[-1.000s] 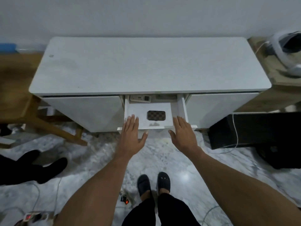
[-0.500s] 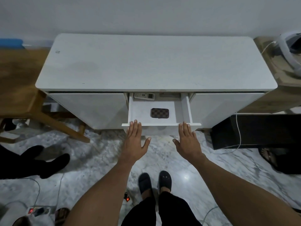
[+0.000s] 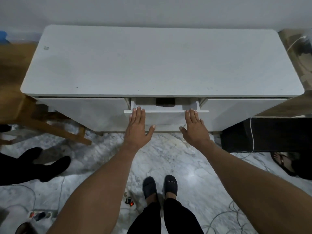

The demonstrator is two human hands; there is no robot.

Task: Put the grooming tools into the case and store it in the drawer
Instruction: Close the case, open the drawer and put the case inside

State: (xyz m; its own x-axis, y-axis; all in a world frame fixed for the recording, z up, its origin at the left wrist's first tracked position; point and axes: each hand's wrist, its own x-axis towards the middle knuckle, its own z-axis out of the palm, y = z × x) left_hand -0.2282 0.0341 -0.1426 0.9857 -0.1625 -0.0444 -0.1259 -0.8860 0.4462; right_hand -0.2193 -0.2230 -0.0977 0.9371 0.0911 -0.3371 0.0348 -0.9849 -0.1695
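Note:
The white cabinet's middle drawer [image 3: 166,115] stands only a narrow gap out from the cabinet front. Inside the gap lies the dark checkered case [image 3: 165,102], mostly hidden under the cabinet top. My left hand [image 3: 137,126] is flat against the drawer front at its left end, fingers spread. My right hand [image 3: 194,126] is flat against the front at its right end, fingers spread too. Neither hand holds anything. No grooming tools are in view.
The white cabinet top [image 3: 160,63] is bare. A wooden table [image 3: 20,105] stands to the left and a black box [image 3: 270,134] to the right. Cables and a power strip [image 3: 40,215] lie on the marble floor. Other people's feet [image 3: 50,166] are nearby.
Both hands have pushed the drawer inward; it went from well open to nearly closed. The case and the remote behind it have slid under the cabinet top.

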